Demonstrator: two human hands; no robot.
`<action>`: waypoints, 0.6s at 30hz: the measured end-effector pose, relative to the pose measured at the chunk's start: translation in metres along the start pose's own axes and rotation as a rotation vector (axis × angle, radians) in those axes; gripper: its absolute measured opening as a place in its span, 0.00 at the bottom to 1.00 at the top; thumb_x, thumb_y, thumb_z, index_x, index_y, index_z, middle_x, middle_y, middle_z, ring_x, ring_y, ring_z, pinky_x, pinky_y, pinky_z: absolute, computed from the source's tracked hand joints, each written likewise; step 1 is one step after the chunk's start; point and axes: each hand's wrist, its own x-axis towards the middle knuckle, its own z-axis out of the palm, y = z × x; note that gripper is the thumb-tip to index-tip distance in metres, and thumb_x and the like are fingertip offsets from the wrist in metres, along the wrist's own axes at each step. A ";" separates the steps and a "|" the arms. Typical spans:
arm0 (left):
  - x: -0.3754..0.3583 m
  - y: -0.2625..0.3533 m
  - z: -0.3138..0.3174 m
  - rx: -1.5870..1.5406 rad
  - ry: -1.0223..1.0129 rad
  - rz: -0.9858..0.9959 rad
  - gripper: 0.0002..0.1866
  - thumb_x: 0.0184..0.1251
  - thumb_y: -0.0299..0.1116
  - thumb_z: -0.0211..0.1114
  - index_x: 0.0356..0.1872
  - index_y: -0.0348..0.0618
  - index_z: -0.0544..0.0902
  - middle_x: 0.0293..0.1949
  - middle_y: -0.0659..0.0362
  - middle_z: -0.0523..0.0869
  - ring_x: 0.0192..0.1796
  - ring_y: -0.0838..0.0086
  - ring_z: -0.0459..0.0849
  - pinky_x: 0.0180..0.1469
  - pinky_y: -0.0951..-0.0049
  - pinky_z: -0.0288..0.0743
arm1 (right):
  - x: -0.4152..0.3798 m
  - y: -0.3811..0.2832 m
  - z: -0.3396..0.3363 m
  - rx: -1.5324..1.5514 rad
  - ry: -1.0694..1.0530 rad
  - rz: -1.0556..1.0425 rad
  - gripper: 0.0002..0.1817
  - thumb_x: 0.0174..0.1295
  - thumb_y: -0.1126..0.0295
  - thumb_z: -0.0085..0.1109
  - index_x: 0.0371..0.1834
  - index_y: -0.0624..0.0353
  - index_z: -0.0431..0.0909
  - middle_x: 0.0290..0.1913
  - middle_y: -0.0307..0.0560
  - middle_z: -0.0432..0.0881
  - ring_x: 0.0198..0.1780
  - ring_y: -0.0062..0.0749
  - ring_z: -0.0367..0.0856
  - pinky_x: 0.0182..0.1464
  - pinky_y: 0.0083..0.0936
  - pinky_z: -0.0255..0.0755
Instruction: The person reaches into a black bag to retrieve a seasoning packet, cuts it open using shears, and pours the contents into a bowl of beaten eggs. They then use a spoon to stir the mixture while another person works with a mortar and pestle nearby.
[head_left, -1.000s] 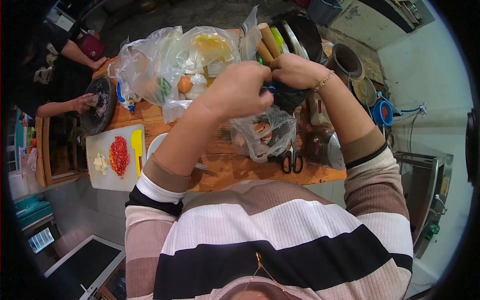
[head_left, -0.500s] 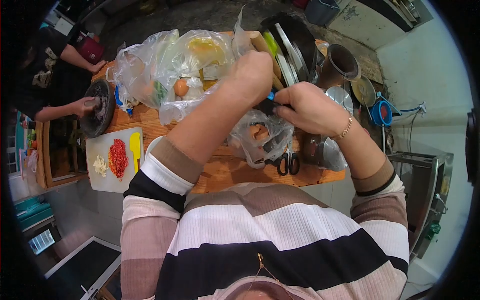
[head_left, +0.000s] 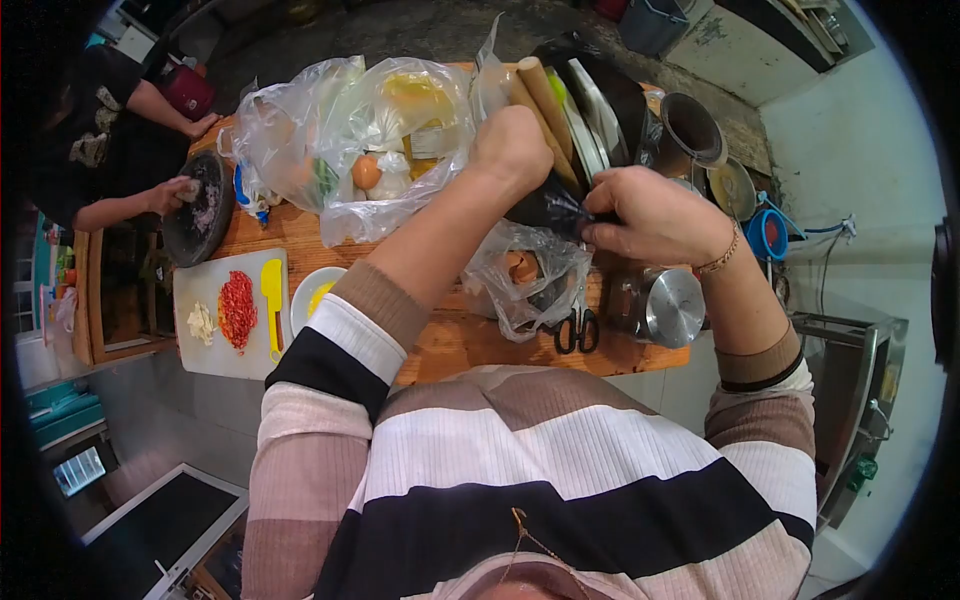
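Note:
A black plastic bag (head_left: 553, 207) is drawn taut between my two hands at the back of the wooden table. My right hand (head_left: 655, 218) is closed, with thumb and fingers pinching the bag's gathered edge. Curled at the bag's other side is my left hand (head_left: 512, 152); its fingertips are hidden behind the hand. Just below lies a clear plastic bag (head_left: 527, 270) with brown eggshell in it. Black-handled scissors (head_left: 577, 332) rest beside that bag. Behind my hands, a wooden rolling pin (head_left: 545, 108) stands among upright kitchen tools.
Clear bags with eggs (head_left: 366, 171) fill the back left. A white cutting board (head_left: 207, 275) carries chopped red chili, garlic and a yellow knife (head_left: 272, 300). A glass jar (head_left: 640, 305) lies right. At far left, another person's hand works in a stone mortar (head_left: 210, 225).
My right hand has shifted slightly right and the black plastic is stretched wider between my hands. My left forearm has moved right, uncovering a white bowl with yellow contents.

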 end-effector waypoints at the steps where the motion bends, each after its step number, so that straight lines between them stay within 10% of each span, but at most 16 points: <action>1: 0.000 -0.005 0.002 -0.069 0.071 0.022 0.12 0.55 0.26 0.59 0.38 0.32 0.84 0.40 0.40 0.85 0.47 0.49 0.84 0.50 0.60 0.77 | 0.001 0.001 -0.003 0.050 0.024 0.031 0.11 0.54 0.69 0.58 0.32 0.69 0.80 0.28 0.61 0.78 0.34 0.50 0.80 0.40 0.36 0.73; 8: 0.009 -0.040 0.032 -0.784 0.251 -0.012 0.10 0.57 0.25 0.56 0.36 0.32 0.82 0.36 0.40 0.85 0.42 0.50 0.85 0.47 0.62 0.76 | 0.018 0.008 -0.029 0.290 0.388 0.132 0.14 0.64 0.72 0.47 0.44 0.69 0.80 0.35 0.43 0.83 0.39 0.22 0.79 0.44 0.22 0.74; 15: -0.009 -0.040 0.033 -0.779 0.374 0.005 0.10 0.59 0.25 0.55 0.40 0.32 0.78 0.34 0.43 0.84 0.39 0.51 0.84 0.47 0.60 0.75 | 0.074 0.011 0.004 0.542 0.510 -0.005 0.13 0.61 0.76 0.43 0.40 0.71 0.78 0.38 0.43 0.82 0.38 0.21 0.78 0.43 0.22 0.73; 18: -0.016 -0.040 0.030 -0.713 0.462 0.059 0.09 0.59 0.24 0.54 0.40 0.31 0.77 0.34 0.42 0.83 0.39 0.50 0.83 0.46 0.58 0.75 | 0.087 0.014 0.016 0.196 0.403 0.033 0.12 0.56 0.74 0.47 0.36 0.68 0.80 0.35 0.58 0.82 0.41 0.47 0.80 0.44 0.35 0.73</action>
